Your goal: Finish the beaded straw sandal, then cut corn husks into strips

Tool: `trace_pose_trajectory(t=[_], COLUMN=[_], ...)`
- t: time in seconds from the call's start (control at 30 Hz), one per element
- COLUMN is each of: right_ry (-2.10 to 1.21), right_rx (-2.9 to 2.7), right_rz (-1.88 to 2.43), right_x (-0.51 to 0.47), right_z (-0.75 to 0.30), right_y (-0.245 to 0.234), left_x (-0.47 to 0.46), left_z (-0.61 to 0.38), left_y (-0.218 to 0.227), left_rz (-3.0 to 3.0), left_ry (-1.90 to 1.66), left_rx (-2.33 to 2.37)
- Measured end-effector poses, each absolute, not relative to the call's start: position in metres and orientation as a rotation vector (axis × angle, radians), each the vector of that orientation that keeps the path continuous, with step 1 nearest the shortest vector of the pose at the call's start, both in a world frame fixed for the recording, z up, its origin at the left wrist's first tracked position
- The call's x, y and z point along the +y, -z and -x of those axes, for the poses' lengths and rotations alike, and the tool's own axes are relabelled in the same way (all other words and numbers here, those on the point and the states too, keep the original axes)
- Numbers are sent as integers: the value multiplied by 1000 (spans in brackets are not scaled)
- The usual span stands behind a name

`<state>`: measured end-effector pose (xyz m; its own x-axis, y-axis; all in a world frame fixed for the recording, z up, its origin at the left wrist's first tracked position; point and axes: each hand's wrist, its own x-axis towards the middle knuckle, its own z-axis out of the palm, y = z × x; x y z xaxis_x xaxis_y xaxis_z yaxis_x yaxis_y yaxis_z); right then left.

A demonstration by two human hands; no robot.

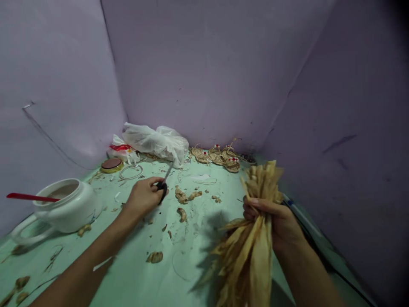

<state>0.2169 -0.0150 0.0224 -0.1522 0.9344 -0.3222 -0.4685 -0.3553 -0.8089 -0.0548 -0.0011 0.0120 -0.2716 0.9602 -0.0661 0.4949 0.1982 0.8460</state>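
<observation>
My left hand [145, 197] is closed on the black handles of a pair of scissors [163, 187], whose blades point away toward a white plastic bag. My right hand [271, 217] grips a bundle of dried corn husks [255, 256] around its upper part. Above the fist the bundle's short ends stick up; below it the long leaves fan out down and to the left. Between the two hands, curled brown husk scraps [181, 196] lie on the pale green tabletop [194, 238].
At the left stands a white teapot [75, 209] with a red stick [32, 197] in it. Behind are a round tin [111, 165], a clear ring [131, 172] and the plastic bag [156, 140]. Several small woven slippers with red beads [217, 157] sit by the back wall [204, 76].
</observation>
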Motion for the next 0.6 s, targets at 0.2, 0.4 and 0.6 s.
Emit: trace_pose_trajectory(t=[0.2, 0.4, 0.6], right_ry=[-1687, -1734, -1721], right_rx=[-647, -578, -615], right_rz=[767, 765, 816], right_x=[-15, -8, -2], right_z=[-239, -246, -253], right_y=[-31, -23, -17], left_x=[24, 71, 109], left_z=[88, 54, 16], left_y=[0, -12, -22], left_rz=[-1654, -2128, -2233], left_ry=[-679, -339, -269], left_rx=[2170, 2168, 2135])
